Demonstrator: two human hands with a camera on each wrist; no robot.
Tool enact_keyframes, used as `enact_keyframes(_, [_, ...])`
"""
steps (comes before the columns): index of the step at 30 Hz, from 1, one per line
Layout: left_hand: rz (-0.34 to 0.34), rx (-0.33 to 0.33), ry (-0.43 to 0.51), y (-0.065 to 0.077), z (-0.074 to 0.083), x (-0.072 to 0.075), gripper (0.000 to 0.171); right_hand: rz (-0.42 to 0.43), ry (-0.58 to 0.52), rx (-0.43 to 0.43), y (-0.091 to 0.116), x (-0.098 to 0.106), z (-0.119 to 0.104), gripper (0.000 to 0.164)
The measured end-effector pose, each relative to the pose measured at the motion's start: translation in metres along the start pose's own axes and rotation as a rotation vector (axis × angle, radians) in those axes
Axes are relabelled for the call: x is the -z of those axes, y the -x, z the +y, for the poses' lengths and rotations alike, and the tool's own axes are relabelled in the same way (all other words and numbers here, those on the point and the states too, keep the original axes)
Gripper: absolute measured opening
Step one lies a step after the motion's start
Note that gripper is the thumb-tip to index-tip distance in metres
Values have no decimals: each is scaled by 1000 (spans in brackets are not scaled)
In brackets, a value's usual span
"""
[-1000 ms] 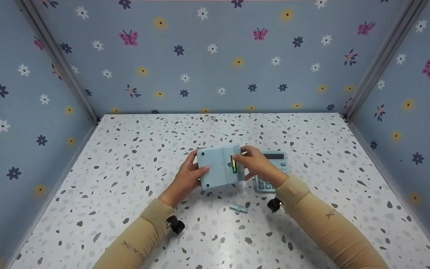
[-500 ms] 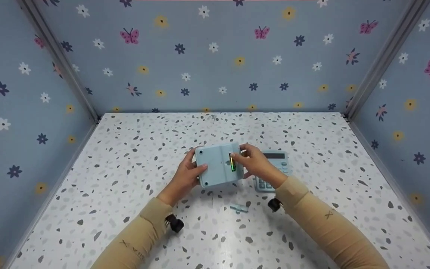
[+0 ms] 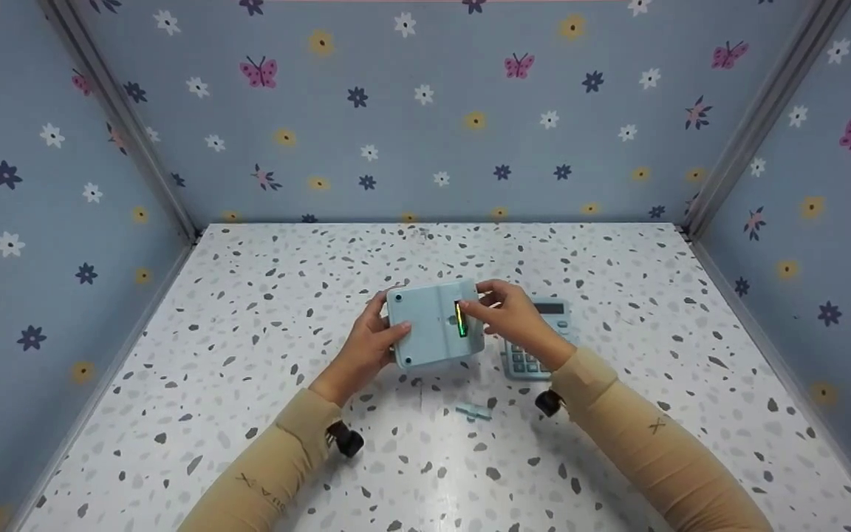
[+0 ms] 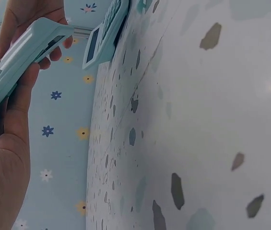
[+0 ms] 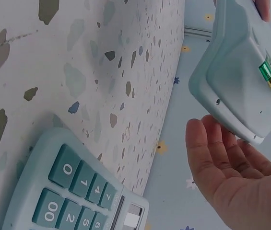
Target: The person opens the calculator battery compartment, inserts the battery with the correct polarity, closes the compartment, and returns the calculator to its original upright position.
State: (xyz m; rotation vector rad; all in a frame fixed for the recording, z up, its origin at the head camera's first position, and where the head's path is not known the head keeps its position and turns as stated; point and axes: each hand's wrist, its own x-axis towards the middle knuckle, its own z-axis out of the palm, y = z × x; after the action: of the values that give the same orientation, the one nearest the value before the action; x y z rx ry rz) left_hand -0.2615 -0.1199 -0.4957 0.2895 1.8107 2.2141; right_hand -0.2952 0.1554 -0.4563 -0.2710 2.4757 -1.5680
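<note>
A light blue calculator is held above the table with its back toward the head camera. My left hand grips its left side, the thumb on the back and the fingers behind. A shiny green and gold battery lies in the narrow slot in the back, with no cover over it. My right hand is at the right edge, thumb at the battery's upper end and fingers bent around the edge. In the right wrist view some of these fingers stand off the casing. A small light blue battery cover lies on the table below.
A second light blue calculator lies face up on the table under my right hand, partly hidden by it. The speckled white table is enclosed by blue flower-patterned panels at the back and sides.
The held calculator has risen slightly. My right hand's lower fingers have loosened from its right edge and the wrist has shifted a little right; the thumb stays at the battery.
</note>
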Motion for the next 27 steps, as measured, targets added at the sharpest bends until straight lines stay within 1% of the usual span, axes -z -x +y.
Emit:
enact_keyframes(4, [-4,-3,2,0,0,1,64,5,20,-9,2,4,-1,63])
enact_keyframes(8, [-1,9,6,0,-1,2,64,14,37,-6,5,6,-1,66])
enact_keyframes(13, [4,7,4,0,0,2,65,38,60,-8,9,8,-1,66])
enact_keyframes(20, [5,-14,-15,1,4,4,69,39,66,30,17,13,-1,61])
enact_keyframes(25, [22,-5,-14,1,5,5,69,40,75,13,19,13,2,54])
enact_keyframes(27, [32,-1,-9,1,5,6,68,41,89,6,20,13,2,49])
